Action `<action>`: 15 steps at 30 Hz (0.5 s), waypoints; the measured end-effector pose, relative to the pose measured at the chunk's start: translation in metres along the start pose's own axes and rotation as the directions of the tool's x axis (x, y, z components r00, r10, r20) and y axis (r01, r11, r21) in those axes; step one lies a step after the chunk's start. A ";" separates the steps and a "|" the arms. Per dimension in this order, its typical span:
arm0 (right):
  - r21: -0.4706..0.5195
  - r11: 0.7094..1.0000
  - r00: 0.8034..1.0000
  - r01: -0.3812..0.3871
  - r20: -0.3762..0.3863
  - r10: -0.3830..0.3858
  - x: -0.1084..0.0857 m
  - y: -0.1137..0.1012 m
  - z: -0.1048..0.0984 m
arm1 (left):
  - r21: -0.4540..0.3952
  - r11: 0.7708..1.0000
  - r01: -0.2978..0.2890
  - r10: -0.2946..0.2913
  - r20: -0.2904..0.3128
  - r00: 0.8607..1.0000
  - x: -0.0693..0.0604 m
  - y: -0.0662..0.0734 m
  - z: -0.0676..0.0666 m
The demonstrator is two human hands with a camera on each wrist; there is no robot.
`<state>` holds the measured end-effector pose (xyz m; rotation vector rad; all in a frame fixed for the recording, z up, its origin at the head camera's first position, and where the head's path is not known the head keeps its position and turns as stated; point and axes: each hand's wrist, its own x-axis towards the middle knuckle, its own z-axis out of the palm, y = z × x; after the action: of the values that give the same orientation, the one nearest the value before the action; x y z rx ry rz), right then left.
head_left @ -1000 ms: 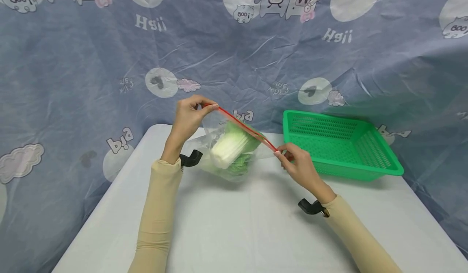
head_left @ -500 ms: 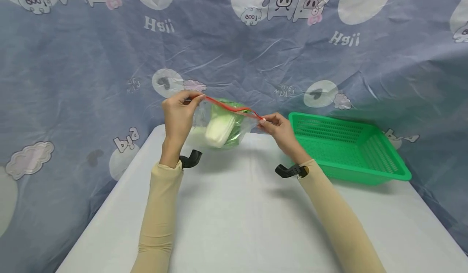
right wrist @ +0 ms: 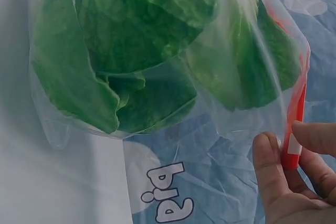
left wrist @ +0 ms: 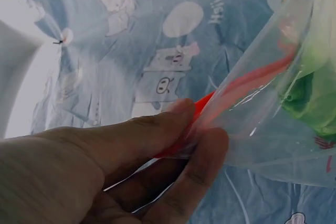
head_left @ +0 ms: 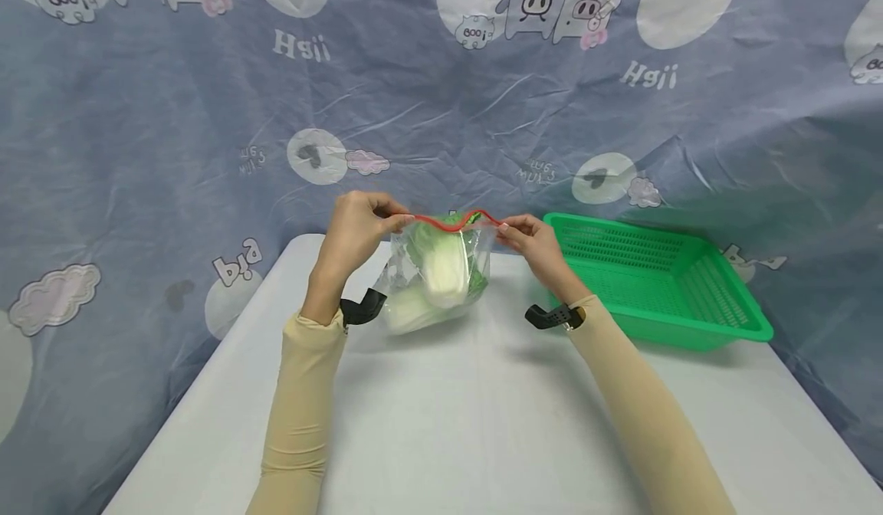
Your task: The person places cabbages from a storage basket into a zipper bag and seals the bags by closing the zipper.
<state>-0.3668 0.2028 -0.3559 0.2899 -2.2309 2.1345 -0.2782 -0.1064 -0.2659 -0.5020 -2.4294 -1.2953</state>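
A clear plastic zip bag with a red strip along its top hangs between my hands. Inside are two heads of napa cabbage, pale stems toward me and green leaves behind. My left hand pinches the left end of the strip between thumb and fingers. At the other end my right hand pinches the strip's corner; in the right wrist view a white patch shows on that red end. Between the hands the strip bends in a wave. Whether the bag's bottom touches the table cannot be told.
A green plastic basket with perforated walls stands at the back right, just beyond my right hand. The white table stretches toward me. Behind it hangs a grey-blue patterned cloth.
My right hand has moved left and up, bringing the strip's ends closer. The strip went from straight and sloping to nearly level and wavy. The bag rose, then came down and swung to the right.
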 end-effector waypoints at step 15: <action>-0.038 0.986 0.984 -0.164 0.059 0.166 0.010 0.026 -0.026 | -0.016 0.994 -0.110 0.099 0.590 0.801 -0.014 0.032 0.052</action>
<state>-0.3830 0.2281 -0.3783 0.1773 -2.4016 2.1926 -0.2581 -0.0479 -0.2768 -1.1722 -2.8396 -1.1913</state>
